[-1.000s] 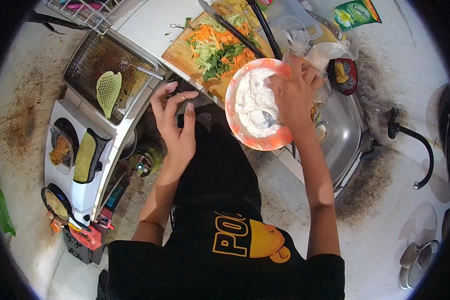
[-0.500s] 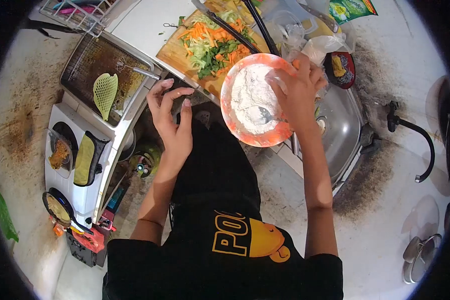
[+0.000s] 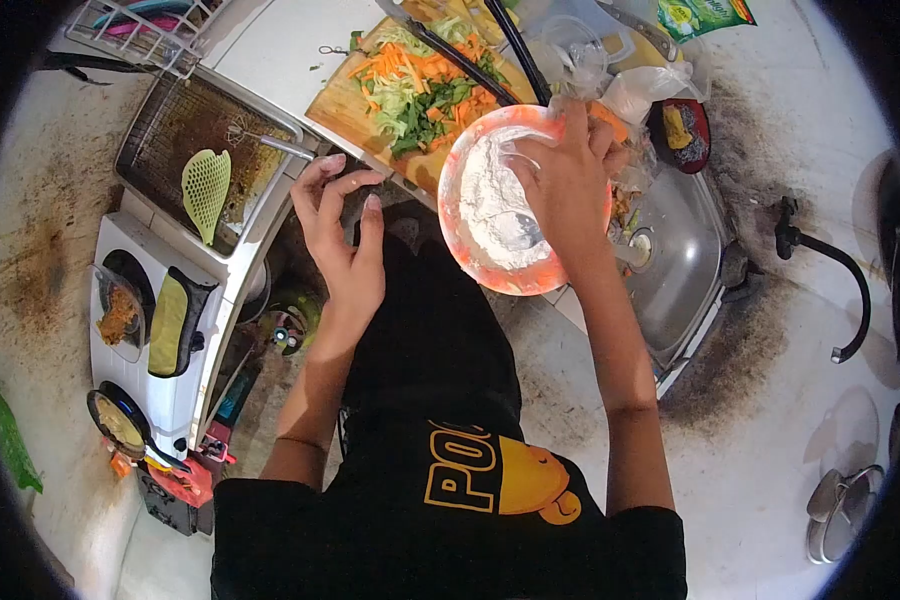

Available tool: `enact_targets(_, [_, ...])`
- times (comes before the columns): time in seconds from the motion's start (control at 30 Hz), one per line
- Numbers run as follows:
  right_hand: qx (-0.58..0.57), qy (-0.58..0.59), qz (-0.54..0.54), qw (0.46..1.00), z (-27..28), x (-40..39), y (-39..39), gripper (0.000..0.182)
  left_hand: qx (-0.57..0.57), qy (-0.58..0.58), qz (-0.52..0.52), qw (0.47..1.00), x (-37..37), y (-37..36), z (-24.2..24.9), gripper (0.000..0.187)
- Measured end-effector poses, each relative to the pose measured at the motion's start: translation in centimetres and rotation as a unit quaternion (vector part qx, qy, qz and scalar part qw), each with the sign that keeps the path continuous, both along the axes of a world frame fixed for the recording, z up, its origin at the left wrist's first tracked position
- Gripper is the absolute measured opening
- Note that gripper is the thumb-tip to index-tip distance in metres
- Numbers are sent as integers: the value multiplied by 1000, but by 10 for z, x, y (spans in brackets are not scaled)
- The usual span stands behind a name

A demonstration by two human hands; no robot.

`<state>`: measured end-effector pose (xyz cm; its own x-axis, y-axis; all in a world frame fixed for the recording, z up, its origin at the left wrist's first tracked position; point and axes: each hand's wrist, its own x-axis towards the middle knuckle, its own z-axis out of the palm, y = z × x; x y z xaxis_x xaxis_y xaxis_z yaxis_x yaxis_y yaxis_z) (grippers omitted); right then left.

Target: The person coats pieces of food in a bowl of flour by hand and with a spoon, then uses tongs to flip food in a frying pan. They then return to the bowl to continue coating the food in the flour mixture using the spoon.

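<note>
Looked like a kitchen, and a well-used one, with a metal sink [image 3: 688, 265] near a black curved faucet [image 3: 860, 298] on the right, and at the left a white stove [image 3: 165, 398] bearing a small pan [image 3: 120, 424]. Showed as much in the chopped vegetables [image 3: 425, 95] on a wooden cutting board [image 3: 338, 102] atop the surface [image 3: 270, 50], the bowl [image 3: 542, 278] of white powder [image 3: 485, 195], the green perforated turner [image 3: 207, 190] on a dark tray [image 3: 170, 125] and the white wire rack [image 3: 155, 35]. Had a brown-stained wall [image 3: 35, 280] too, and apparently a green gas cylinder [image 3: 305, 308] underneath.
</note>
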<state>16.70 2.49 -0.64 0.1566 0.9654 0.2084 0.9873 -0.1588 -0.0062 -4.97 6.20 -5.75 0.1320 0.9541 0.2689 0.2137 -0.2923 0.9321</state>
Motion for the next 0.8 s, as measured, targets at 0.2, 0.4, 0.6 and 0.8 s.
enact_targets(0.2, [10, -2, 7, 1000, -3, -2, 3, 13, 10, 24, 8, 1000, -4, 3, -4, 17])
enact_targets(0.4, [16, -21, 29, 999, -8, -2, 5, 10, 12, 21, 11, 1000, -4, 7, -3, 17])
enact_targets(0.6, [2, -43, 30, 999, -10, 3, 5, 12, 12, 22, 13, 1000, -3, 8, -2, 15])
enact_targets(0.8, [66, 32, -83, 994, 25, 41, -20, 20, 5, 15, 15, 1000, -6, 11, -3, 13])
